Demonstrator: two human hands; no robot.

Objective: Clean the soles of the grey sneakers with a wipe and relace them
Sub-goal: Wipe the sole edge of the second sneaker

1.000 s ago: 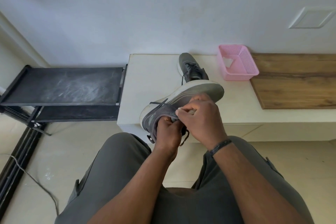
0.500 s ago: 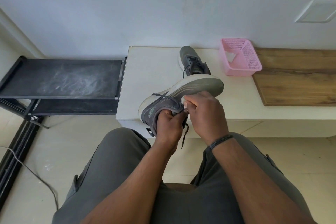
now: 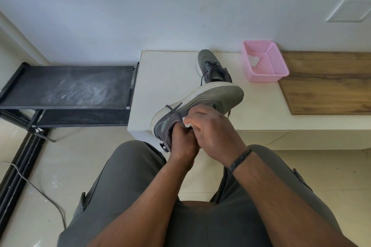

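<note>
A grey sneaker point(image 3: 210, 98) is held on its side above the front edge of the white bench, its sole turned up and away from me. My left hand point(image 3: 181, 142) grips its upper near the heel. My right hand point(image 3: 212, 128) pinches a small white wipe point(image 3: 186, 123) against the edge of the sole. A dark lace point(image 3: 172, 109) crosses the sole near the heel. The second grey sneaker point(image 3: 211, 66) stands upright on the bench behind, laces loose.
A pink mesh basket point(image 3: 267, 74) with a white wipe inside sits on the white bench point(image 3: 168, 78), beside a wooden board point(image 3: 329, 88). A black shoe rack point(image 3: 66, 86) stands to the left. A cable point(image 3: 40, 192) lies on the tiled floor. My grey-trousered legs fill the foreground.
My right hand has slid with the wipe along the sole's edge toward the heel. The sneaker and my left hand have barely moved.
</note>
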